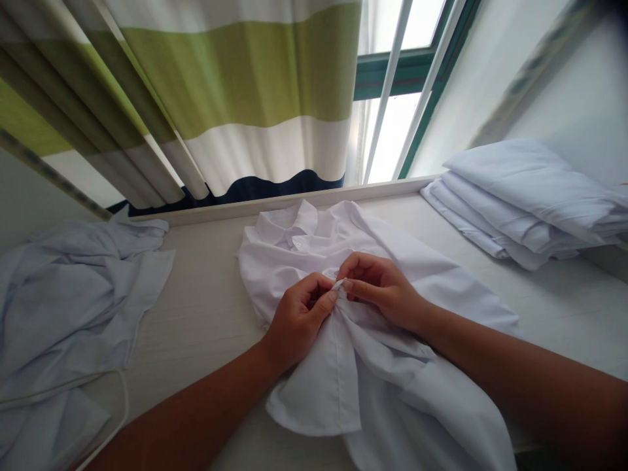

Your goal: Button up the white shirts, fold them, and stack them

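A white collared shirt (314,399) lies front up before me, its collar toward the window and its lower part hanging in loose folds toward me. My left hand (305,314) pinches the shirt's front edge between thumb and fingers. Close against it, my right hand (380,284) is closed on the same gathered bit of cloth, thumb and forefinger together. The cloth is lifted into a small peak where the fingertips meet. A small button shows near the collar; whether another sits between my fingers I cannot make out.
A crumpled heap of white cloth (59,301) lies on the left, with a pale cord (125,399) across it. Folded white garments (530,203) are stacked at the right on the pale tabletop (196,314). A striped curtain (245,78) and barred window stand behind.
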{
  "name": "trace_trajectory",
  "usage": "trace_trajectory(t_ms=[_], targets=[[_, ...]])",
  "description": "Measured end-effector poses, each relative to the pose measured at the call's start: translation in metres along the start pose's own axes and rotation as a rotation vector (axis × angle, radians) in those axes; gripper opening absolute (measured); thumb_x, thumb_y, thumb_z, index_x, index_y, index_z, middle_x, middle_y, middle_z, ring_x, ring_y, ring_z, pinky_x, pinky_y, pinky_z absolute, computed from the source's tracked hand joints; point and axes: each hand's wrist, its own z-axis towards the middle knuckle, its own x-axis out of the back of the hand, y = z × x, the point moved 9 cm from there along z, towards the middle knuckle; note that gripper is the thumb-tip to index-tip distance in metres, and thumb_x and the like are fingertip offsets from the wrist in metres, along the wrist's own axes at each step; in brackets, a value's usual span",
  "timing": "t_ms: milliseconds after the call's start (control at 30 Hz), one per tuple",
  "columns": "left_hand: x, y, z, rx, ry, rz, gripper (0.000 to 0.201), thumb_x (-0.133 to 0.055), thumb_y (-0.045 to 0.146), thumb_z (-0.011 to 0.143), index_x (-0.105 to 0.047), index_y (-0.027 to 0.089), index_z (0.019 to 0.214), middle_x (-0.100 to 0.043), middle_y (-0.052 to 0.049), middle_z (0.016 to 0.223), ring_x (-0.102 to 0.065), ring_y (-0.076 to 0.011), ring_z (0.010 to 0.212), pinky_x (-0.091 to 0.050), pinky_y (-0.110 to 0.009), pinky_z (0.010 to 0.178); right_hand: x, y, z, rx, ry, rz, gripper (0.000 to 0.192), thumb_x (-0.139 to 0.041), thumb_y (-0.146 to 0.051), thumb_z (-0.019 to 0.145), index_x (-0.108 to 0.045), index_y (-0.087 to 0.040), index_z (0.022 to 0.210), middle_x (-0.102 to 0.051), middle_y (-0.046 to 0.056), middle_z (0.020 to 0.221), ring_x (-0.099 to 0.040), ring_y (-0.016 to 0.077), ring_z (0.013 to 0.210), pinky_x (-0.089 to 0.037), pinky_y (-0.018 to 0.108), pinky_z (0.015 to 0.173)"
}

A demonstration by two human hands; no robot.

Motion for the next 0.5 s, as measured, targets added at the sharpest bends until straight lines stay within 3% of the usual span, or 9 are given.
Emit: trace_trajectory(t_ms=[500], targets=[[-0.0044,-0.0013,0.0034,0.024,-0.087,-0.025,0.023,-0.062,0.038,0.094,-0.063,0.017,0.086,-0.047,0.005,0.066,-0.037,-0.0080,0.059,-0.030,-0.022,0.055,-0.0024,0.0100,0.0024,-0.100,-0.057,0.143,0.021,-0.081,-0.028,0.080,-0.064,-0.016,0.085,-0.060,-0.001,0.072,-0.053,0.0082,0.064,-0.043,0.018,0.059]])
